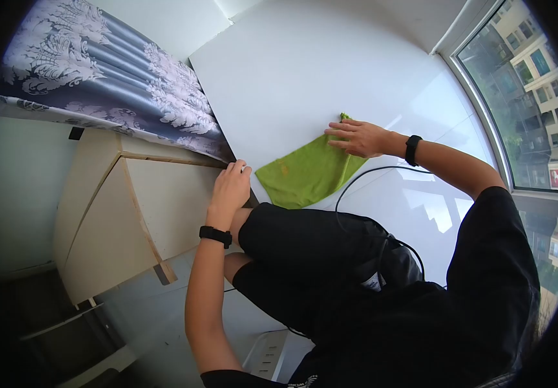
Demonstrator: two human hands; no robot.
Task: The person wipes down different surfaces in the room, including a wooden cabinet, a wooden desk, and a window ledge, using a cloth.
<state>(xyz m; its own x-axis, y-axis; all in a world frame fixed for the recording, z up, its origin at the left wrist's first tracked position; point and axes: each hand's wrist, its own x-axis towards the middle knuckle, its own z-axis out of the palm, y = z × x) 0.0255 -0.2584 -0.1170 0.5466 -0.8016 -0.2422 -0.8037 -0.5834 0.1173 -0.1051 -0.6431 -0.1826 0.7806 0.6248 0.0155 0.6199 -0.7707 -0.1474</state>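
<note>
A green cloth (305, 176) lies spread on the white window sill (279, 84), its far corner bunched up. My right hand (361, 138) rests flat on the upper right part of the cloth, fingers stretched out and slightly apart. Just left of the cloth, my left hand (230, 186) has its fingers bent over the sill's dark edge, close to the curtain's lower end. Both wrists wear a black band.
A patterned blue-grey curtain (117, 77) hangs at upper left, above a pale wooden cabinet (169, 200). The window (518, 84) is on the right. A black cable (382, 168) loops across the sill near my knee. A white power strip (268, 352) is below.
</note>
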